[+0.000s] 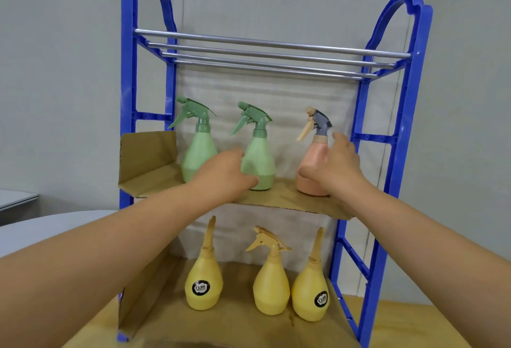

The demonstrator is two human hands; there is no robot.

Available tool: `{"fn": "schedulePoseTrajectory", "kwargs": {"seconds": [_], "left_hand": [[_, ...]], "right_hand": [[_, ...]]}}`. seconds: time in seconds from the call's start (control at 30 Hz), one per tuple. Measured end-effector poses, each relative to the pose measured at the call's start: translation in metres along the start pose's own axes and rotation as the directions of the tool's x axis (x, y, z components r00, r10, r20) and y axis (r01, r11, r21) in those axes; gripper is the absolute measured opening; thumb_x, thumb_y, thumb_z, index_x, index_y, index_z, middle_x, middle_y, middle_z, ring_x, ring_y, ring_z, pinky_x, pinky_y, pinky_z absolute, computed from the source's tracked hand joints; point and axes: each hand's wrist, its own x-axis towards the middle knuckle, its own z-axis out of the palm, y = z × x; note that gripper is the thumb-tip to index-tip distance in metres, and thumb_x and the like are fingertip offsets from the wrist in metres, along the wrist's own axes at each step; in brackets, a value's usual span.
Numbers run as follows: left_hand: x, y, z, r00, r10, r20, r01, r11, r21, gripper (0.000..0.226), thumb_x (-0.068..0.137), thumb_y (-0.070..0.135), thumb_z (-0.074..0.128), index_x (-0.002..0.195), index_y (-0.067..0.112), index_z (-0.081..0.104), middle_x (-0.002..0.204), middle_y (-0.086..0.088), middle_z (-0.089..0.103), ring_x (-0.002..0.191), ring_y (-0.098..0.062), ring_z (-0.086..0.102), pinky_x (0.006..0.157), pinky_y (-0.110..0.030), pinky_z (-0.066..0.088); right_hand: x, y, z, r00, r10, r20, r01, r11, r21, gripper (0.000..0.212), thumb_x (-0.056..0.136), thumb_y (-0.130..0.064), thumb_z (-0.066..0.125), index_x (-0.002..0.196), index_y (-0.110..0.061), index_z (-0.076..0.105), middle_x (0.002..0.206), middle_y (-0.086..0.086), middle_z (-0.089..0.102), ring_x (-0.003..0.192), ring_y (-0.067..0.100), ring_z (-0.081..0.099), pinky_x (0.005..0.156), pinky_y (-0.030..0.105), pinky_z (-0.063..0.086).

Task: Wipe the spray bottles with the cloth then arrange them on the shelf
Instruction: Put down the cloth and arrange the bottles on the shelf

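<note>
Forearms: both bare, nearest the camera, reaching up from the bottom corners toward the middle tier; each is cut off by the frame's lower edge.
Left hand: cupped against the lower body of the second green bottle, thumb low on its base; the fingertips are hidden behind the hand, so how firmly it grasps cannot be told.
Right hand: wrapped round the pink bottle, thumb across the lower front, fingers up by the neck — the bottle's right side is covered by the palm.
First green bottle: upright at the left of the middle tier, just beside the second, partly masked by the left hand.
Middle tier: a cardboard sheet, its left flap folded up against the frame; open floor lies between the second green bottle and the pink one, little between the pink one and the right upright.
Lower tier: three yellow bottles upright on cardboard, the right two touching or nearly so; the left wrist crosses above the leftmost.
Shelf frame: blue plastic, with the bottom corners cut off by the frame's edge.
Top tier: bare metal rods, nothing on them — free room above.
Labels: round dark stickers on two yellow bottles, print too small to read.
</note>
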Motion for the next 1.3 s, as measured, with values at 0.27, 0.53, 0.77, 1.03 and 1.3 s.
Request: {"fn": "schedulePoseTrajectory", "kwargs": {"seconds": [0.27, 0.53, 0.77, 1.03, 1.3], "left_hand": [[-0.116, -0.03, -0.014, 0.942, 0.141, -0.305, -0.178, 0.979, -0.098, 0.038, 0.083, 0.018, 0.065, 0.119, 0.029, 0.057, 0.108, 0.022, 0.051, 0.104, 0.001, 0.043, 0.087, -0.016, 0.034], [-0.155, -0.106, 0.027, 0.997, -0.035, -0.075, 0.037, 0.999, 0.029, 0.018, 0.086, 0.025, 0.061, 0.104, 0.028, 0.062, 0.105, 0.014, 0.06, 0.098, -0.003, 0.049, 0.071, -0.005, 0.034], [-0.155, -0.138, 0.05, 0.99, -0.138, -0.016, 0.139, 0.98, 0.143, 0.029, 0.09, 0.037, 0.055, 0.118, 0.031, 0.057, 0.115, 0.017, 0.057, 0.111, -0.006, 0.049, 0.093, -0.019, 0.039], [-0.151, -0.162, 0.065, 0.988, -0.147, 0.045, 0.14, 0.982, 0.126, 0.032, 0.093, 0.033, 0.05, 0.125, 0.032, 0.051, 0.122, 0.018, 0.053, 0.115, -0.002, 0.046, 0.095, -0.015, 0.035], [-0.15, -0.177, 0.092, 0.974, -0.198, 0.106, 0.189, 0.978, 0.085, 0.035, 0.092, 0.02, 0.048, 0.127, 0.026, 0.05, 0.124, 0.012, 0.054, 0.114, -0.006, 0.048, 0.093, -0.017, 0.039]], "right_hand": [[-0.105, -0.009, 0.003, 0.896, -0.392, -0.207, 0.43, 0.882, 0.191, 0.048, 0.079, -0.017, 0.07, 0.121, -0.029, 0.05, 0.116, -0.015, 0.05, 0.108, 0.005, 0.048, 0.091, 0.028, 0.043], [-0.155, 0.002, 0.094, 0.849, -0.491, 0.194, 0.495, 0.869, 0.032, 0.018, 0.084, -0.021, 0.063, 0.101, -0.027, 0.063, 0.095, -0.019, 0.054, 0.101, 0.009, 0.051, 0.081, 0.024, 0.041], [-0.142, 0.014, 0.201, 0.89, -0.026, 0.456, 0.038, 0.999, -0.018, 0.069, 0.078, -0.032, 0.071, 0.132, -0.01, 0.035, 0.133, 0.008, 0.044, 0.126, 0.027, 0.043, 0.096, 0.031, 0.04], [-0.144, 0.008, 0.263, 0.941, 0.13, 0.313, -0.076, 0.981, -0.18, 0.094, 0.061, -0.06, 0.076, 0.135, -0.018, 0.034, 0.132, 0.006, 0.036, 0.124, 0.027, 0.035, 0.098, 0.032, 0.036], [-0.136, 0.027, 0.273, 0.946, 0.08, 0.315, -0.053, 0.994, -0.095, 0.081, 0.064, -0.047, 0.079, 0.128, -0.013, 0.042, 0.126, 0.005, 0.043, 0.118, 0.027, 0.042, 0.098, 0.031, 0.035]]}}
